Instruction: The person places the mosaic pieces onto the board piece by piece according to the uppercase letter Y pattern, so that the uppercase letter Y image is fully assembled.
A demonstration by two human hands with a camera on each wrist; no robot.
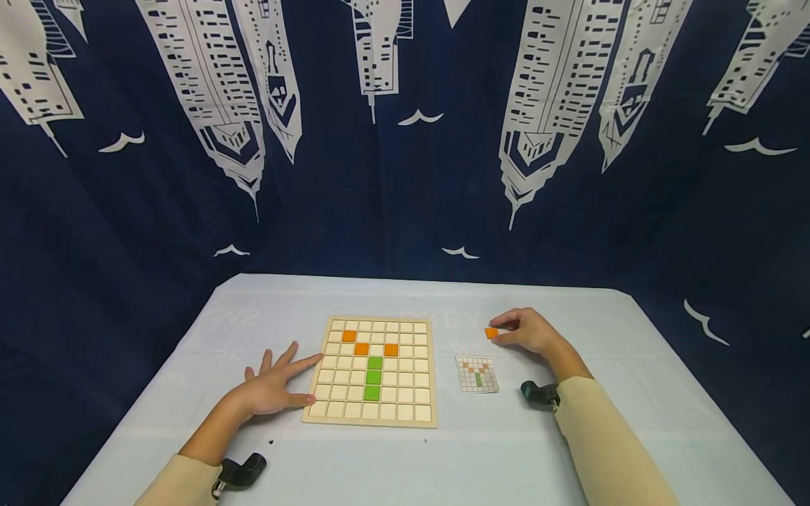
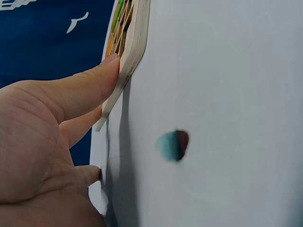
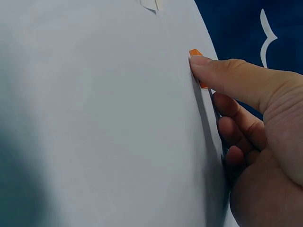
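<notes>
A wooden grid board [image 1: 405, 424] lies flat on the table, with three orange tiles [image 1: 361, 349] and three green tiles [image 1: 374, 377] set in its cells. My left hand [image 1: 272, 385] is spread at the board's left edge, thumb and a fingertip touching the rim; the left wrist view shows the thumb [image 2: 90, 87] against the board's side [image 2: 135, 52]. Right of the board, my right hand [image 1: 528, 332] pinches an orange tile [image 1: 491, 333] between thumb and finger, just above the table. In the right wrist view the thumb partly covers that tile [image 3: 194, 52].
A small pattern card [image 1: 477, 374] showing a coloured grid lies between the board and my right forearm. Black wrist devices [image 1: 243, 471] sit on both wrists. Behind the white table [image 1: 506, 450] hangs a dark blue curtain [image 1: 392, 197] with white printed buildings.
</notes>
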